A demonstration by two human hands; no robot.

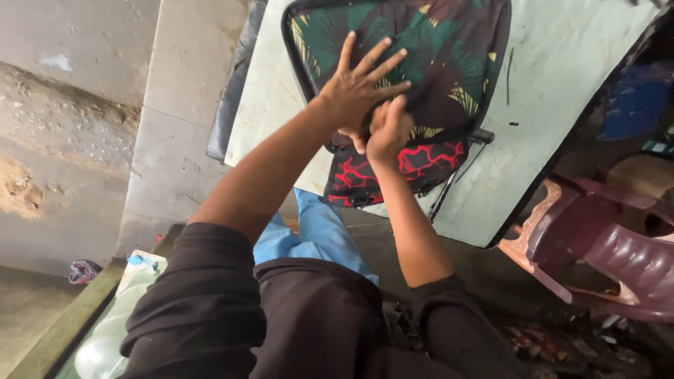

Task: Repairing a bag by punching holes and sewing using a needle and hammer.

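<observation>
2 hands on a leaf-print bag (435,49) lying on a pale table (562,77).
Left hand (354,88), fingers spread, presses flat on the bag; right hand (387,130), at its 4 o'clock, is clenched at the bag's edge, above a red-and-black pouch (414,168); whether it grips anything cannot be told.

This looks like a small roadside repair or tailoring stall, open to the outdoors. A worn, stained whitish worktable (562,63) with dark edging stands on bare grey concrete slabs (175,105), next to a patch of sandy dirt ground (42,140). Stacked maroon moulded plastic chairs (611,245) sit beside the table, and scraps of litter (554,344) lie on the floor below.
</observation>
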